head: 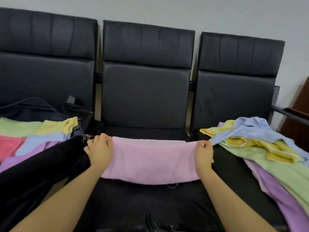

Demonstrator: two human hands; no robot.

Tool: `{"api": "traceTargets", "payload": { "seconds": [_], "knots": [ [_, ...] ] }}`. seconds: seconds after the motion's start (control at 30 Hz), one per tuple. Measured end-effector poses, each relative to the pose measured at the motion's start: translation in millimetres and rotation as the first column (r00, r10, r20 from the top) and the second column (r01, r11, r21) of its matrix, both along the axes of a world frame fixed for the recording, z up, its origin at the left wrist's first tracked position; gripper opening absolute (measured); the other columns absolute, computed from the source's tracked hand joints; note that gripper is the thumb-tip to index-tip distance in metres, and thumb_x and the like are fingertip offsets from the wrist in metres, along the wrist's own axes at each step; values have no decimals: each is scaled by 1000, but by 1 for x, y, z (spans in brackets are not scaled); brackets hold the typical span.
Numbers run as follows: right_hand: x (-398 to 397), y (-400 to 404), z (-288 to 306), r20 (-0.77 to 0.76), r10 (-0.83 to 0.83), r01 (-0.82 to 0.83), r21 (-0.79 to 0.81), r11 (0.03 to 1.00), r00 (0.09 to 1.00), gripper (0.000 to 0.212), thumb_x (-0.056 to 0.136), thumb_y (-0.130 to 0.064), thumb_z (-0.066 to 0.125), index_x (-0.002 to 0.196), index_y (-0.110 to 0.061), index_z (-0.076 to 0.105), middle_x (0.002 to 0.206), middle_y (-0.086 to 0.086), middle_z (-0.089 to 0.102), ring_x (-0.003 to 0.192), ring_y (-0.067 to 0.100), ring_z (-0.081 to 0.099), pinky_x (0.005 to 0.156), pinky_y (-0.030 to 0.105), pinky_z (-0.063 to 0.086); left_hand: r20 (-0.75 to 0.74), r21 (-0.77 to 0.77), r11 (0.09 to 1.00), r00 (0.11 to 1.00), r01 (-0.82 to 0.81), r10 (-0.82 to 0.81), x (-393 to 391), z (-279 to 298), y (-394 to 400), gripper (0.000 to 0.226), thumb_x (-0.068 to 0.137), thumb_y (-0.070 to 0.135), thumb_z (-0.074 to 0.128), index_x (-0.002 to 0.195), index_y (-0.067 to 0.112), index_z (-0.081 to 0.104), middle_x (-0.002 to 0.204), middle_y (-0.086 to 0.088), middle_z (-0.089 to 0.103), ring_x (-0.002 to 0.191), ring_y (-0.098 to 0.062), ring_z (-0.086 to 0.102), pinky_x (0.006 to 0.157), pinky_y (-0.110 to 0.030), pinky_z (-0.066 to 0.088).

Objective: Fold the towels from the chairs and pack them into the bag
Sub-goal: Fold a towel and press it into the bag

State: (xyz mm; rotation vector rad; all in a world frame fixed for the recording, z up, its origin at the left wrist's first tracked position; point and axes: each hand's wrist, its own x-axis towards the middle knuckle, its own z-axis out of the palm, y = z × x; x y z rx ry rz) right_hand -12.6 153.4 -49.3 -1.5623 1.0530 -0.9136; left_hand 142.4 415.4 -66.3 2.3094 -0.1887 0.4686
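A pink towel (pixel 150 159) is stretched flat across the seat of the middle black chair (pixel 147 96), folded over once along its far edge. My left hand (pixel 98 149) grips its left end. My right hand (pixel 204 153) pinches its right end. A dark bag (pixel 41 109) sits at the back of the left chair, partly hidden behind folded towels. A loose heap of towels (pixel 260 144) in blue, yellow, green and purple lies on the right chair.
Folded towels (pixel 33 134) in green, yellow, blue, red and purple lie on the left chair. A black cloth (pixel 41 169) drapes across the left seat edge beside my left arm. A brown wooden cabinet (pixel 299 114) stands far right, behind a metal armrest (pixel 291 114).
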Motion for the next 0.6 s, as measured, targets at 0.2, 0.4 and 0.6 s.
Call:
{"api": "traceTargets", "payload": {
  "seconds": [0.2, 0.4, 0.6],
  "knots": [
    [21, -12, -10, 4, 91, -90, -107, 990, 996, 21, 100, -13, 39, 113, -5, 52, 94, 7, 54, 83, 17, 51, 64, 25, 37, 79, 216, 976, 997, -2, -16, 31, -6, -15, 22, 98, 20, 44, 94, 5, 60, 98, -14, 59, 103, -37, 46, 90, -46, 29],
    [63, -31, -14, -66, 80, -93, -230, 969, 995, 19, 101, -15, 39, 113, -5, 50, 93, 8, 58, 82, 19, 55, 68, 28, 40, 167, 375, 927, 985, -13, -54, 78, -14, -31, 18, 95, 18, 54, 94, 4, 63, 93, -16, 61, 92, -38, 49, 80, -47, 30],
    [95, -49, -25, -192, 65, -114, -258, 959, 979, 16, 101, -18, 41, 109, -9, 52, 100, 10, 62, 90, 24, 60, 80, 36, 50, 124, 506, 862, 991, -25, -44, 103, -23, -46, 9, 88, 9, 61, 91, 1, 63, 94, -19, 60, 93, -39, 49, 78, -48, 31]
  ]
}}
